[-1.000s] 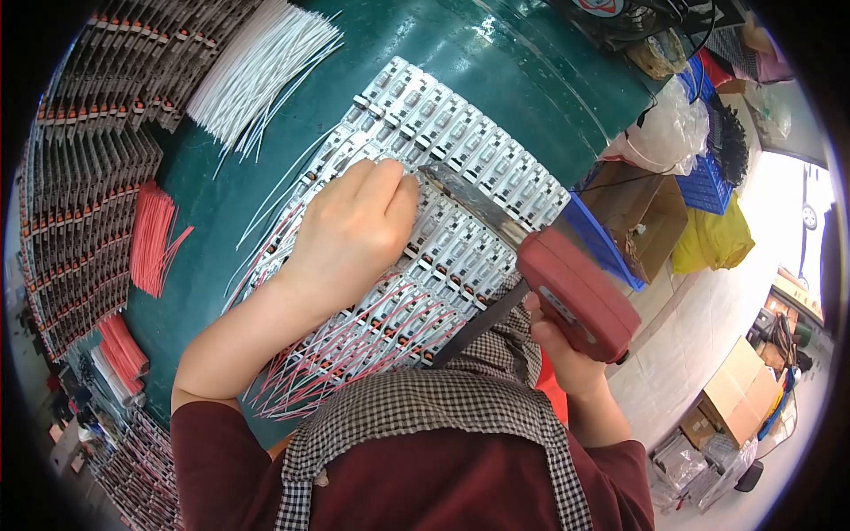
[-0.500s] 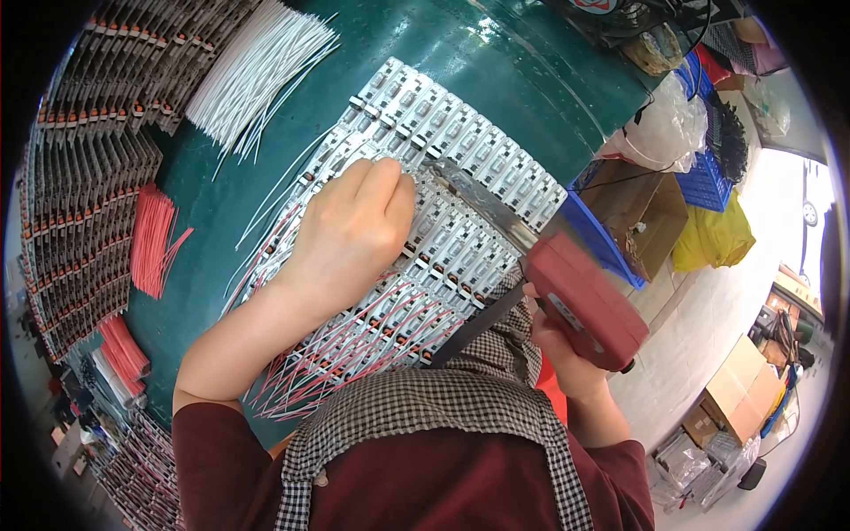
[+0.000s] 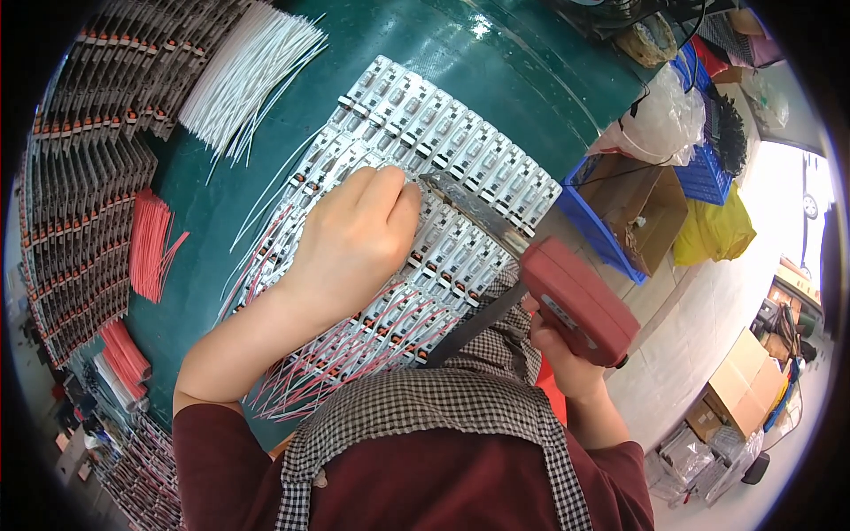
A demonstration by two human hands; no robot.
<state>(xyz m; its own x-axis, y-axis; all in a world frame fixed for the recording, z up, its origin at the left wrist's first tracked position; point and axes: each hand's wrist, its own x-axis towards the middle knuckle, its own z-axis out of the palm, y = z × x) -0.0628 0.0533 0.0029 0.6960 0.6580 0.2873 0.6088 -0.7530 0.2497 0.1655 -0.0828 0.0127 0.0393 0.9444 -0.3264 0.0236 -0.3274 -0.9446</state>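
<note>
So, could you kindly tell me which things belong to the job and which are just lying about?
Probably the job's:
- red tool, in the right hand
- white modules, beneath the left hand
- white wires, red wires

Probably lying about:
- yellow bag
- clear plastic bag
- cardboard box

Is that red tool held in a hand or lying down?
Held: the right hand grips the red tool, and its metal nose points toward the left hand.
</note>
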